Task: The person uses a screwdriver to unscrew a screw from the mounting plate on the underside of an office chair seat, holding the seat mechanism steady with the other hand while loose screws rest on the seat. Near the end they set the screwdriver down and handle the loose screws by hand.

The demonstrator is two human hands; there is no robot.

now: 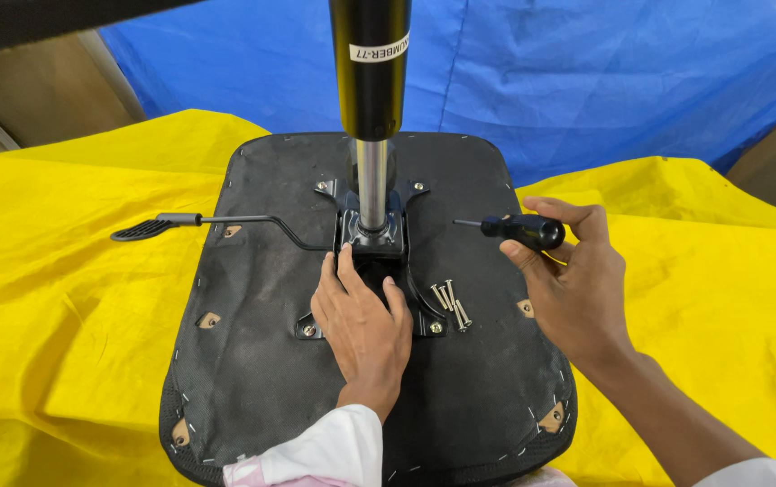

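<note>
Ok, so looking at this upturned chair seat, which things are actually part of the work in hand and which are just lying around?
In hand:
- left hand flat on the black metal mounting plate
- right hand holding the black-handled screwdriver
- loose silver screws on the black upturned seat base
- chrome gas-lift column
- black adjustment lever

Lying about:
- yellow tarpaulin
- blue tarpaulin
- brown cardboard

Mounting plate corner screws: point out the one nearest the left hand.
The front-left corner screw, just beside the left hand. The front-right one lies farther off, and the two rear ones sit up by the column.
</note>
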